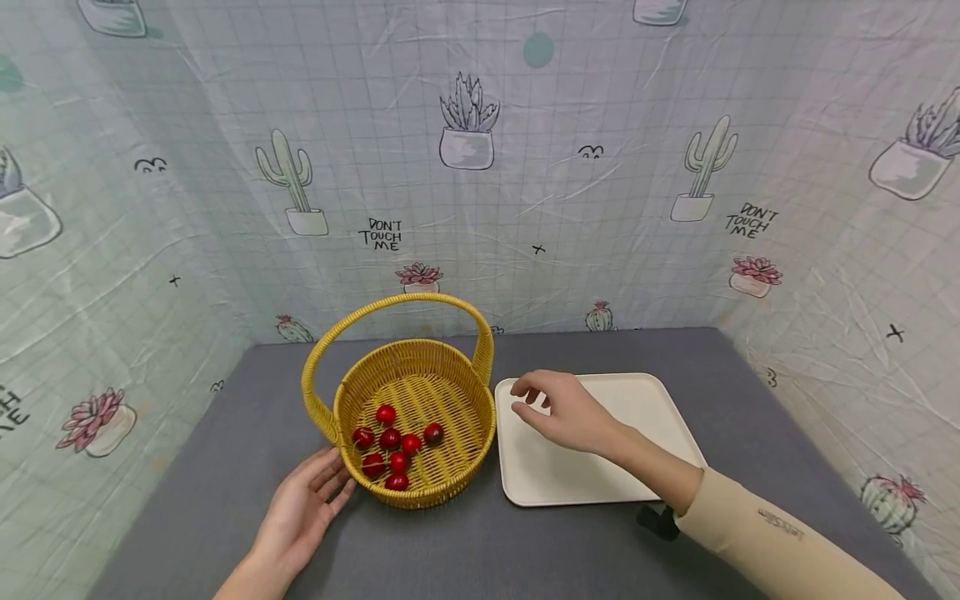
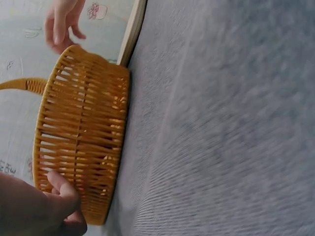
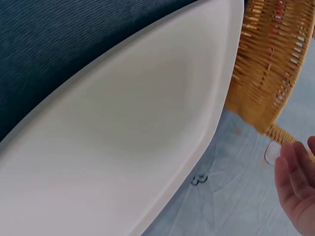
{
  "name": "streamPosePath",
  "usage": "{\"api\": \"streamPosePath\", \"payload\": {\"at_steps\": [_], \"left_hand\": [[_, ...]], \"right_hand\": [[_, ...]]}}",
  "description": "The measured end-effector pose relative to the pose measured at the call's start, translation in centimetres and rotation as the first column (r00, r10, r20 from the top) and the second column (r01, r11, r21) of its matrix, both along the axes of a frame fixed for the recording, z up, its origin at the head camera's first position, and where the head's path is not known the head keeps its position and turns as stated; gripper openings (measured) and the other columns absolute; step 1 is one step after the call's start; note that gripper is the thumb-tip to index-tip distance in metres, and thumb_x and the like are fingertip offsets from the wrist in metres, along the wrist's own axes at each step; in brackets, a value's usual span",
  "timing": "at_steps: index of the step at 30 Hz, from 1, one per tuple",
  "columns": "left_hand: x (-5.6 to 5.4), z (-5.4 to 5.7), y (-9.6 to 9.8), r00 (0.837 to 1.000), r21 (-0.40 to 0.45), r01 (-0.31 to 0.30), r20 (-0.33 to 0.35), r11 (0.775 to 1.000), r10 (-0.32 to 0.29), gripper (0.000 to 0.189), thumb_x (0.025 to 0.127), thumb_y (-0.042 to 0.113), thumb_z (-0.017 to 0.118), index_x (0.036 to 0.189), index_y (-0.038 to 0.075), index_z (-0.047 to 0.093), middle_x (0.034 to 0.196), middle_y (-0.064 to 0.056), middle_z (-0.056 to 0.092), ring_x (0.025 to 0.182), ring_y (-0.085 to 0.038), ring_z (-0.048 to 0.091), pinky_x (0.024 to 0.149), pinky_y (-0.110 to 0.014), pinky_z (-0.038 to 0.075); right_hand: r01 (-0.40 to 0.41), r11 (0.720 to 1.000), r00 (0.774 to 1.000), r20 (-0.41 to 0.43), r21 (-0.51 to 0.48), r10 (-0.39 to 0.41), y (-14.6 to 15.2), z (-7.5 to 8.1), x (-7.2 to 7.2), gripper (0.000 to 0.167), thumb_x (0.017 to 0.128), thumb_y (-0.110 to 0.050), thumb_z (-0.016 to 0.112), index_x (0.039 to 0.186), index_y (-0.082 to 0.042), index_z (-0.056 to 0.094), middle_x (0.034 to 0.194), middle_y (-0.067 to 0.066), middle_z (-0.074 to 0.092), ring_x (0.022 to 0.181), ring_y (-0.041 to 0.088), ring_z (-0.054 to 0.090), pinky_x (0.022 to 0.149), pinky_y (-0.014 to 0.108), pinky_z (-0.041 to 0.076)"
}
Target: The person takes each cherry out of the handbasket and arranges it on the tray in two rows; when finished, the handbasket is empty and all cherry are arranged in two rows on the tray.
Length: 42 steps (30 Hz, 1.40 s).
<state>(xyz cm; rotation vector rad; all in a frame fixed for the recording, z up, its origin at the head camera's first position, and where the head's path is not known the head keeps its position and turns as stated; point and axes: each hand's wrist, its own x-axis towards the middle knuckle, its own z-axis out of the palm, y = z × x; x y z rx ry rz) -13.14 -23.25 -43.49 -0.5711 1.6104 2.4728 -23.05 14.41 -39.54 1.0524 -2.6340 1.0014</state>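
We read "DON'T TOUCH ME" twice in full on patterned cloth backdrop (image 1: 525,196): left of centre, again at right. Small cross marks (image 1: 538,249) there too. On beige sleeve (image 1: 742,533), dark lettering (image 1: 780,523) we cannot make out.

Basket (image 1: 467,417) looks like woven wicker, slight sheen; cherries (image 1: 390,439) are smooth, super glossy. Tray (image 1: 577,479) at the basket's 3 o'clock looks like smooth matt plastic. Tablecloth (image 1: 480,558): matt, ribbed fabric.

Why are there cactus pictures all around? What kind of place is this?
It looks like a little curtained-off work corner, maybe indoors: cactus-print cloth stands around a gray surface, where a yellow basket with cherries sits beside a white tray.
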Motion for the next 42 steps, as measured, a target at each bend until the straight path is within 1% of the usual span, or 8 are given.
{"api": "streamPosePath", "payload": {"at_steps": [3, 7, 11, 16, 20, 25, 30, 42], "left_hand": [[0.0, -0.2, 0.3, 1.0, -0.057, 0.027, 0.004, 0.998, -0.027, 0.062, 0.109, 0.025, 0.055, 0.157, 0.006, 0.021, 0.138, -0.004, 0.047, 0.111, -0.009, 0.056, 0.098, -0.031, 0.052], [0.0, -0.5, 0.7, 0.999, -0.107, 0.035, 0.013, 0.994, -0.034, 0.08, 0.107, 0.021, 0.059, 0.163, 0.004, 0.005, 0.149, -0.008, 0.036, 0.113, -0.009, 0.055, 0.099, -0.032, 0.053], [0.1, -0.6, 0.9, 1.0, -0.109, 0.021, 0.018, 0.994, -0.019, 0.082, 0.106, 0.019, 0.062, 0.164, 0.006, 0.005, 0.148, -0.009, 0.037, 0.113, -0.009, 0.056, 0.101, -0.034, 0.053], [0.3, -0.5, 1.1, 1.0, -0.111, 0.022, 0.011, 0.994, -0.021, 0.084, 0.104, 0.015, 0.065, 0.164, 0.005, 0.006, 0.148, -0.011, 0.035, 0.115, -0.009, 0.057, 0.102, -0.034, 0.053], [0.5, -0.3, 1.2, 1.0, -0.114, 0.015, 0.006, 0.993, -0.015, 0.083, 0.103, 0.013, 0.066, 0.162, 0.004, 0.008, 0.147, -0.012, 0.035, 0.113, -0.008, 0.057, 0.102, -0.035, 0.053], [0.5, -0.3, 1.3, 1.0, -0.117, 0.001, 0.001, 0.993, -0.001, 0.078, 0.103, 0.011, 0.065, 0.16, 0.004, 0.012, 0.141, -0.01, 0.037, 0.111, -0.008, 0.058, 0.099, -0.034, 0.055], [0.5, -0.2, 1.2, 1.0, -0.124, -0.008, 0.001, 0.992, 0.008, 0.074, 0.103, 0.009, 0.065, 0.158, 0.005, 0.016, 0.134, -0.007, 0.043, 0.11, -0.01, 0.059, 0.098, -0.033, 0.056], [0.7, -0.2, 1.3, 0.999, -0.147, -0.031, 0.001, 0.989, 0.032, 0.069, 0.102, 0.008, 0.067, 0.156, 0.006, 0.023, 0.121, -0.002, 0.05, 0.103, -0.01, 0.062, 0.094, -0.032, 0.058]], "right_hand": [[-0.023, 0.999, 1.0, 0.014, -0.027, 0.023, -0.8, 0.0, -0.1, 0.013, 0.099, -0.016, 0.07, 0.112, -0.014, 0.071, 0.106, -0.007, 0.069, 0.092, 0.008, 0.062, 0.075, 0.039, 0.06], [-0.057, 0.996, 0.998, 0.033, -0.066, 0.059, -1.7, 0.2, -0.4, 0.013, 0.1, -0.015, 0.069, 0.111, -0.009, 0.072, 0.104, -0.007, 0.069, 0.09, 0.009, 0.062, 0.072, 0.034, 0.06], [-0.087, 0.991, 0.994, 0.054, -0.104, 0.093, -2.6, 0.5, -0.7, 0.012, 0.101, -0.015, 0.068, 0.11, -0.008, 0.072, 0.101, -0.006, 0.068, 0.089, 0.012, 0.063, 0.07, 0.028, 0.058], [-0.111, 0.987, 0.986, 0.111, -0.115, 0.123, -4.0, 0.6, -1.3, 0.011, 0.1, -0.014, 0.069, 0.111, -0.012, 0.07, 0.101, -0.005, 0.068, 0.091, 0.014, 0.065, 0.07, 0.028, 0.059], [-0.131, 0.987, 0.979, 0.146, -0.09, 0.143, -5.2, 0.4, -1.7, 0.013, 0.1, -0.013, 0.069, 0.113, -0.011, 0.069, 0.102, -0.004, 0.068, 0.091, 0.012, 0.065, 0.073, 0.027, 0.06], [-0.167, 0.985, 0.974, 0.148, -0.037, 0.171, -6.6, 0.1, -1.9, 0.015, 0.096, -0.008, 0.072, 0.111, -0.008, 0.07, 0.099, -0.001, 0.07, 0.088, 0.01, 0.065, 0.075, 0.027, 0.06], [-0.207, 0.978, 0.963, 0.176, 0.007, 0.203, -8.0, 0.0, -2.2, 0.018, 0.094, -0.004, 0.074, 0.112, -0.006, 0.07, 0.104, 0.009, 0.072, 0.09, 0.014, 0.068, 0.077, 0.026, 0.059], [-0.256, 0.964, 0.929, 0.293, 0.074, 0.225, -10.6, -0.9, -3.0, 0.024, 0.091, -0.002, 0.076, 0.114, -0.001, 0.07, 0.111, 0.016, 0.07, 0.094, 0.022, 0.07, 0.077, 0.023, 0.058]]}}
